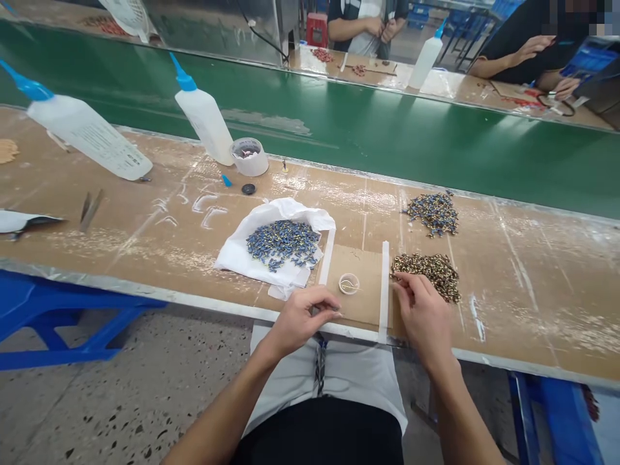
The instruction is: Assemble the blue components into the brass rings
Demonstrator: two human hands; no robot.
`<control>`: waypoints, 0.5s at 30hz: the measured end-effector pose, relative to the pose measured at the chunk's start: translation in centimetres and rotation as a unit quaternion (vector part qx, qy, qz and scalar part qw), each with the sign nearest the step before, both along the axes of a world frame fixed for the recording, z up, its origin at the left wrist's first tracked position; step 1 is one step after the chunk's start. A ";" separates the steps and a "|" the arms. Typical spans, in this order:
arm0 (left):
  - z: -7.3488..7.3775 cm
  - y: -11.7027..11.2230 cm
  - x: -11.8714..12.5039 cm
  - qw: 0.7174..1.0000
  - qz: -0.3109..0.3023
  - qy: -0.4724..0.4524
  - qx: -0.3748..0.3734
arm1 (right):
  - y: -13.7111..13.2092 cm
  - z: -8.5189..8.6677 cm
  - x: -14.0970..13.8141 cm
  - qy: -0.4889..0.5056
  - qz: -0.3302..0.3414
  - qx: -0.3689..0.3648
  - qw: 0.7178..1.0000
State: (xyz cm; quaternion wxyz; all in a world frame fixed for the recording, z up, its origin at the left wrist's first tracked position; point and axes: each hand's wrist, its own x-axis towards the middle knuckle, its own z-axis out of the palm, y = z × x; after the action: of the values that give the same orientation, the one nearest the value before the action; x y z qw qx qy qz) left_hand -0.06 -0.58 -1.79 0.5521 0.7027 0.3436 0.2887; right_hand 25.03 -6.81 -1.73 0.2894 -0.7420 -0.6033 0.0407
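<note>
Print on the leftmost bottle (92,135) cannot be read. The left hand (307,313) is narrowed near the cup (341,290), the right hand (423,313) at the brown pile (436,271) on the surface (547,278); whether anything is held cannot be told.

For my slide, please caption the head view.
Right hand at a pile of bronze-coloured parts, left hand beside a small cup.

2 blue piles (283,242), 1 brown pile (442,274)

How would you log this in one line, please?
left hand: near round cup on cardboard | right hand: at brown pieces | blue pieces: on white sheet
</note>
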 end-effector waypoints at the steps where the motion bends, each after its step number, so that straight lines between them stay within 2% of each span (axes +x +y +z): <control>1: 0.1 -0.1 0.0 1.000 0.001 0.000 -0.012 | 0.0 -0.1 0.1 -0.015 0.008 -0.014 1.000; 7: 1.0 -1.5 -0.2 0.994 0.026 -0.034 -0.104 | 0.7 -0.6 -0.5 -0.060 0.027 -0.035 0.997; 12: 2.1 -1.9 -0.5 0.995 0.043 -0.034 -0.089 | 0.8 -0.1 0.6 -0.031 0.058 -0.042 0.997; 15: 2.5 -2.0 -0.4 0.987 0.049 -0.068 -0.135 | 0.7 0.1 1.1 -0.013 0.073 -0.048 0.996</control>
State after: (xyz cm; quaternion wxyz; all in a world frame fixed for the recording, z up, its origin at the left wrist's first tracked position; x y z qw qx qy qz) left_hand -0.44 -2.57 0.74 0.6492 0.5824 0.3752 0.3138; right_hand 26.16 -6.09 -1.62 0.2416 -0.7092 -0.6574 0.0808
